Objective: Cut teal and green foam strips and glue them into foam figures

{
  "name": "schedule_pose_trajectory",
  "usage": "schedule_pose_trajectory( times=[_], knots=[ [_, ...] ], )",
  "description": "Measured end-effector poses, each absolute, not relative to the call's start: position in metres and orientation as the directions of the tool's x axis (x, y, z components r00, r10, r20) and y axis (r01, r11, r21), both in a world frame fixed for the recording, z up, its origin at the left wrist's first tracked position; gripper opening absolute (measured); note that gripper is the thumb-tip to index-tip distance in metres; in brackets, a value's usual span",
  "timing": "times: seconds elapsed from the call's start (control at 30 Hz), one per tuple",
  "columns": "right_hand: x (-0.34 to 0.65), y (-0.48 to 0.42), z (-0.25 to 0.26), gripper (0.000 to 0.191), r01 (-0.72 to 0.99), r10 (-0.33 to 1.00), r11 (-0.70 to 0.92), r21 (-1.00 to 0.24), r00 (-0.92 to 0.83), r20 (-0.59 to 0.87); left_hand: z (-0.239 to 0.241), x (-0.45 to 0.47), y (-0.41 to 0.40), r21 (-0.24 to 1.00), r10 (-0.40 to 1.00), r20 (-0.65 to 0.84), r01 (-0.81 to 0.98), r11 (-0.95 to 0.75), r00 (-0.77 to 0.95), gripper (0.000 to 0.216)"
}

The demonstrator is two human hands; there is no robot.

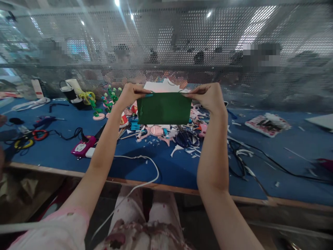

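Perforated metal screening rises behind a blue tabletop strewn with craft litter, and from where I stand both of the seated person's bare arms reach forward over it. Nearly straight, the left arm slants up and inward; the right is bent, its forearm close to upright. At the wrists both turn in toward each other, so that the left hand and the right hand each pinch a top corner of one green sheet, which hangs between them, in front of the clutter. Beside the left forearm lies a purple adapter bearing a pale cartoon face; a red-and-white piece has marks too small for me to read. I count one pair of yellow-handled scissors, one pair with dark blue handles, two ring-shaped handles at far left, one red and one yellow, and one patterned tray at right. White scraps lie in numbers past counting.
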State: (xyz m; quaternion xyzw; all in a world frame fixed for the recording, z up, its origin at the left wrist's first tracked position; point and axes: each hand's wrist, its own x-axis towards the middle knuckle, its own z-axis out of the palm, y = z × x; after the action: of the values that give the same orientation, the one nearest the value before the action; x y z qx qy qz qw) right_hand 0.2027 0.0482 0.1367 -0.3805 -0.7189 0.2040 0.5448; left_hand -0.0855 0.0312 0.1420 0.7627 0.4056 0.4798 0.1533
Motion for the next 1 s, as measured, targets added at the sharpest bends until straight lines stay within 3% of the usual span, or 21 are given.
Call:
schedule_pose_trajectory(
  times=[0.13, 0.3, 0.43, 0.57, 0.7, 0.9, 1.0],
  knots=[
    [0.206, 0.025, 0.128, 0.011, 0.296, 0.752, 0.655, -0.695, -0.161, 0.640, 0.132, -0.086, 0.007, 0.498, 0.683, 0.691, 0.529, -0.687, 0.237, 0.027],
    [0.214, -0.039, 0.076, 0.010, 0.396, 0.546, 0.797, -0.455, -0.152, 0.824, 0.069, -0.094, -0.048, 0.182, 0.480, 0.796, 0.612, -0.770, 0.367, 0.032],
    [0.226, -0.083, 0.013, 0.018, 0.458, 0.649, 0.751, -0.476, -0.384, 0.656, 0.004, -0.098, -0.091, 0.042, 0.444, 0.669, 0.566, -0.824, 0.596, 0.037],
    [0.235, -0.099, -0.027, 0.022, 0.422, 0.664, 0.742, -0.521, -0.569, 0.486, -0.026, -0.097, -0.107, 0.001, 0.473, 0.484, 0.540, -0.842, 0.736, 0.040],
    [0.239, -0.108, -0.033, 0.024, 0.455, 0.696, 0.704, -0.545, -0.595, 0.403, -0.028, -0.099, -0.115, -0.030, 0.456, 0.401, 0.509, -0.860, 0.794, 0.041],
    [0.246, -0.127, -0.031, 0.037, 0.464, 0.653, 0.747, -0.475, -0.645, 0.397, -0.027, -0.099, -0.133, 0.012, 0.448, 0.359, 0.476, -0.879, 0.819, 0.048],
    [0.246, -0.131, -0.029, 0.032, 0.468, 0.616, 0.784, -0.408, -0.671, 0.413, -0.020, -0.098, -0.134, 0.030, 0.436, 0.289, 0.448, -0.894, 0.852, 0.050]
  ],
)
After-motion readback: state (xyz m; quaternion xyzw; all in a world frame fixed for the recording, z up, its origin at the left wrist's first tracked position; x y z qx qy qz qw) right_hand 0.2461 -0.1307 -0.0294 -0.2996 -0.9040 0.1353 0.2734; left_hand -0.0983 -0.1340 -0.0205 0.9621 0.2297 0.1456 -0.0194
